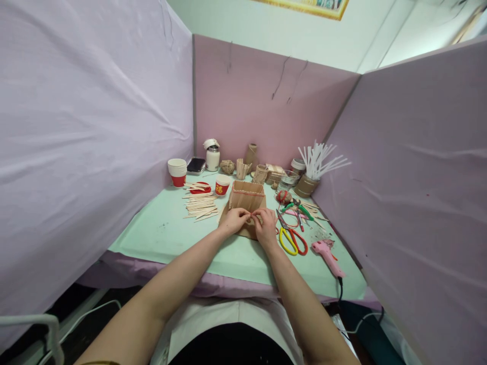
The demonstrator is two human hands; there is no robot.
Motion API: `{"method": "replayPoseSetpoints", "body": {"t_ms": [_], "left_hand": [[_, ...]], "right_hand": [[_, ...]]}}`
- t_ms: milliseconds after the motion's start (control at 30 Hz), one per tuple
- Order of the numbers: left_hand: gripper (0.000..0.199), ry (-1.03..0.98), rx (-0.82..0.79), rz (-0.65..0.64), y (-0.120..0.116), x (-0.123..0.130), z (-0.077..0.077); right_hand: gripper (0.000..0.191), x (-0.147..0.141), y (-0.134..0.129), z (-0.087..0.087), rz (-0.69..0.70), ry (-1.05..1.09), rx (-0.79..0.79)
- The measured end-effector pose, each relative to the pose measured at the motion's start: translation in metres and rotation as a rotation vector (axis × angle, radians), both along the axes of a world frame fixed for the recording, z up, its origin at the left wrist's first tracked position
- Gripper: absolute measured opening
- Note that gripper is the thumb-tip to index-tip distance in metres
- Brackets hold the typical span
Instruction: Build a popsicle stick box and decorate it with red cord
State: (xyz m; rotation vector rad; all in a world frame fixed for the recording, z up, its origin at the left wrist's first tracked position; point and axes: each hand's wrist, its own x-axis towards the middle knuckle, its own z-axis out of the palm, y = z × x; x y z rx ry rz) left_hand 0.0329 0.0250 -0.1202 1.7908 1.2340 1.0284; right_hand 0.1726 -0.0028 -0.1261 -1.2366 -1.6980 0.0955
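A small brown box with ridged sides stands on a flat brown base, with a red line along its upper edge. Just in front of it my left hand and my right hand meet, fingertips pinched close together. A thin bit of red string shows faintly between them; most of it is hidden by the fingers. Beside my right hand lie scissors with one yellow and one red handle. Behind these sits a ball of red and brown string, with loose red strands near it.
Wooden sticks and a red-and-white paper cup lie left of the box. Green-handled pliers and a pink glue gun with a cord are at the right. White strips stand in a brown holder behind. Fabric partitions enclose the table.
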Motion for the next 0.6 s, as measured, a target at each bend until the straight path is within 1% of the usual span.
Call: {"method": "replayPoseSetpoints", "body": {"t_ms": [100,300,433,600], "left_hand": [[0.025,-0.017,0.005,0.003,-0.001,0.001,0.002],[0.022,-0.002,0.064,-0.003,-0.008,0.002,0.008],[0.024,0.006,0.094,-0.035,-0.011,0.003,0.010],[0.025,0.018,0.097,-0.059,-0.012,0.003,0.009]], "right_hand": [[0.015,0.001,0.005,-0.002,0.042,0.113,-0.053],[0.025,0.003,0.015,-0.011,0.071,0.335,-0.179],[0.027,0.004,0.017,-0.012,0.082,0.421,-0.232],[0.029,0.005,0.016,-0.011,0.075,0.475,-0.269]]}}
